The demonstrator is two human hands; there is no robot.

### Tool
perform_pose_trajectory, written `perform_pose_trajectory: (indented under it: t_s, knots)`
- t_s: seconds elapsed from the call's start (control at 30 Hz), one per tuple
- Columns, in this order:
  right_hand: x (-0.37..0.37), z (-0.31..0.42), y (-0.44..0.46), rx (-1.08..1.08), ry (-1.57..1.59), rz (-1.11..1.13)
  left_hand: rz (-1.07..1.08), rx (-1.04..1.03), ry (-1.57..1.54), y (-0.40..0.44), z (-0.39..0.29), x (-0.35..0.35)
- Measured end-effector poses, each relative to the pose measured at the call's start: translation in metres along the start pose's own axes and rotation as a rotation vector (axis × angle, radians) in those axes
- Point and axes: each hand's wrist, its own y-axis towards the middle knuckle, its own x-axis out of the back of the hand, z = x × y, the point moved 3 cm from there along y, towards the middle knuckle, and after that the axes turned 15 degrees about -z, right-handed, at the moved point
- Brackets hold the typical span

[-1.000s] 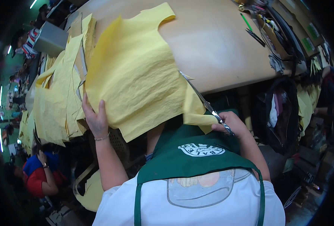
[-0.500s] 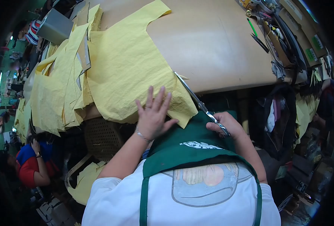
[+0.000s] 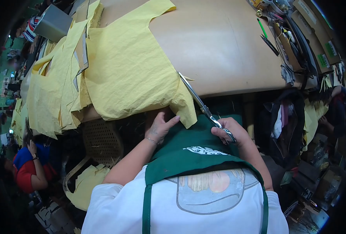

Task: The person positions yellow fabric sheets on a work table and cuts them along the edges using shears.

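A large yellow fabric piece [image 3: 130, 66] lies over the table's front edge, its lower right corner hanging down. My left hand [image 3: 158, 128] is at the hanging edge, with the thumb stretched out and apart; the other fingers run up under the fabric and are mostly hidden. In my right hand [image 3: 230, 130] are long metal scissors [image 3: 204, 108], held by their handles. Their blades point up and left, and the tips reach the right edge of the fabric, by a small loose sliver.
Several more yellow pieces [image 3: 54, 89] are piled at the left beside a grey box [image 3: 53, 23]. On the tan table [image 3: 212, 43] lie a green pen [image 3: 261, 28] and black snips [image 3: 269, 45]. A chair [image 3: 102, 142] stands below left, and a person in red and blue [image 3: 30, 167] is farther left.
My left hand has gone from lying flat on top of the fabric to beneath its front edge. The hanging corner has shifted slightly left and folded. My right hand still holds the scissors.
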Motion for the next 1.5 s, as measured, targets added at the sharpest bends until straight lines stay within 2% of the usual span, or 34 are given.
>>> perform_pose_trajectory:
  t_s: [0.07,0.17,0.27,0.37,0.47,0.6,0.63,0.73,0.77,0.87,0.97,1.07,1.17,1.27,1.37,1.5]
  knots:
    - [0.0,-0.001,0.0,0.002,0.001,0.01,0.216,0.033,-0.116,-0.002,-0.016,-0.016]
    - [-0.002,0.003,-0.002,-0.016,0.003,-0.011,0.319,0.085,-0.314,-0.01,-0.028,-0.035]
    - [-0.001,0.002,-0.003,-0.041,-0.04,-0.034,0.341,0.034,-0.17,-0.028,-0.049,-0.022]
    - [-0.001,0.0,-0.006,-0.064,-0.076,-0.058,0.273,-0.212,-0.018,-0.043,-0.066,0.0]
    - [-0.002,0.004,-0.012,-0.037,-0.117,-0.095,-0.023,-0.843,0.247,-0.047,-0.096,0.019]
    - [-0.003,0.005,-0.016,-0.025,-0.135,-0.084,0.123,-0.65,-0.115,-0.041,-0.116,0.01]
    - [-0.001,0.002,-0.016,-0.023,-0.101,-0.055,0.163,-0.621,-0.098,-0.042,-0.118,0.007]
    - [0.007,-0.008,-0.012,0.002,0.026,0.1,0.251,-0.724,0.134,-0.046,-0.122,0.0]
    - [0.01,-0.009,-0.009,0.017,0.071,0.167,0.283,-0.732,0.122,-0.043,-0.118,-0.003]
    - [0.016,-0.009,-0.003,0.044,0.064,0.259,0.277,-0.608,0.293,-0.049,-0.121,-0.003]
    - [0.023,-0.008,0.006,0.053,0.043,0.276,0.177,-0.924,0.178,-0.048,-0.12,-0.01]
    - [0.028,0.004,0.011,0.053,-0.012,0.298,0.196,-0.738,0.2,-0.045,-0.122,-0.008]
    - [0.032,0.008,0.014,0.073,-0.08,0.293,0.126,-0.687,0.24,-0.033,-0.12,-0.012]
    - [0.034,0.015,0.011,0.065,-0.131,0.275,0.039,-0.743,0.456,-0.039,-0.126,-0.012]
    - [0.033,0.017,0.008,0.059,-0.149,0.256,0.193,-0.666,0.67,-0.04,-0.129,-0.015]
    - [0.033,0.013,0.008,0.051,-0.143,0.253,0.183,-0.895,0.516,-0.044,-0.129,-0.018]
